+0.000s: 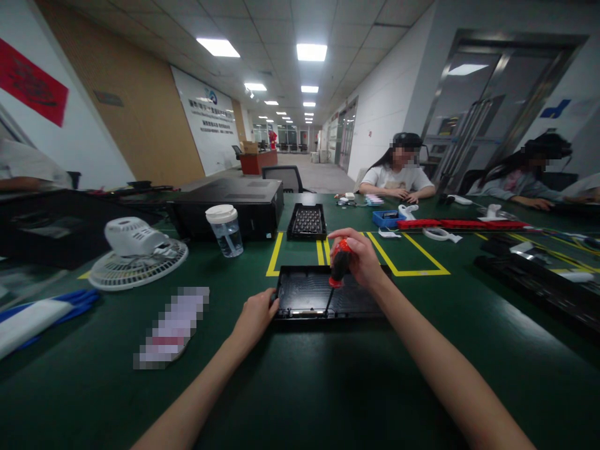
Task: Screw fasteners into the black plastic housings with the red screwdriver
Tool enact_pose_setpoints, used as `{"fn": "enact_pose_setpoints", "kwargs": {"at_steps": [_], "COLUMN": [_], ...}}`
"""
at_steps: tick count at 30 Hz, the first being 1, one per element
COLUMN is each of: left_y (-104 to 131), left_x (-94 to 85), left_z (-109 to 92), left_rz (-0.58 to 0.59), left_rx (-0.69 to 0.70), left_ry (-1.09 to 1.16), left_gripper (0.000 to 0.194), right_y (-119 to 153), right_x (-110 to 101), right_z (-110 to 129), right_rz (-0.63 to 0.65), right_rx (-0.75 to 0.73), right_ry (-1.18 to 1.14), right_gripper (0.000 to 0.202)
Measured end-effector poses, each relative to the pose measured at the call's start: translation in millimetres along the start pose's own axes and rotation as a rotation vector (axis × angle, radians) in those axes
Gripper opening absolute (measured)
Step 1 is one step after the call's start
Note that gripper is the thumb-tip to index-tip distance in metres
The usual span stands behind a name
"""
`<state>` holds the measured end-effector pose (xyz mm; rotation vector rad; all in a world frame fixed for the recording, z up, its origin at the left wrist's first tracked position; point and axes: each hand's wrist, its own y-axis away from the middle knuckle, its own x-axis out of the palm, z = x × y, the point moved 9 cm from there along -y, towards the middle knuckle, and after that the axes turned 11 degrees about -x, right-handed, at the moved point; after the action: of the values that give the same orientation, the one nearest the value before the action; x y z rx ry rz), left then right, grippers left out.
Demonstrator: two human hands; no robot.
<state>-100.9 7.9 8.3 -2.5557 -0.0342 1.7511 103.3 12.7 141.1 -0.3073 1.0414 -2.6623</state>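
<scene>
Two bare forearms reach over a dark green table [300, 394]. The left hand [257, 310] is clamped on the left edge of a shallow black panel [363, 297], which lies on the table directly in front of the person. The right hand [360, 259] is closed around the handle of a red and black screwdriver [340, 262], held nearly upright; its shaft slants down to the panel's near edge, beside a pale strip. Whether the tip sits in a screw is too small to tell.

To the left lies a flat item [173, 328], pixelated, and beyond it a white fan [138, 262]. To the right are long black parts [534, 287]. Past the panel, yellow tape [422, 273] marks the table. Farther on stand a lidded clear cup [227, 234], a black tray [307, 222], a large black case [225, 200] and a small blue box [385, 219]. Two people in dark headgear sit at the far right; behind, a chair [284, 179] stands before a long, lit room.
</scene>
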Motion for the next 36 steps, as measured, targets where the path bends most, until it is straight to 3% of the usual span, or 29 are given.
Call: {"fn": "enact_pose_setpoints", "kwargs": {"at_steps": [5, 11, 23, 36], "left_y": [-1, -3, -2, -4], "left_x": [1.9, 3.0, 2.6, 3.4], "left_z": [1, 1, 1, 2], "left_rz": [0.007, 0.005, -0.008, -0.018], "left_rx": [-0.003, -0.008, 0.004, 0.011], "left_ry": [-0.011, -0.027, -0.016, -0.022], "left_gripper": [0.035, 0.034, 0.033, 0.035], "right_y": [-4, -9, -10, -3], "right_x": [17, 33, 49, 53], "right_z": [-9, -15, -23, -18], "right_rz": [0.142, 0.219, 0.390, 0.413], "right_rx": [0.051, 0.077, 0.199, 0.138], "right_ry": [-0.281, -0.499, -0.634, -0.645], "right_gripper": [0.034, 0.039, 0.040, 0.028]}}
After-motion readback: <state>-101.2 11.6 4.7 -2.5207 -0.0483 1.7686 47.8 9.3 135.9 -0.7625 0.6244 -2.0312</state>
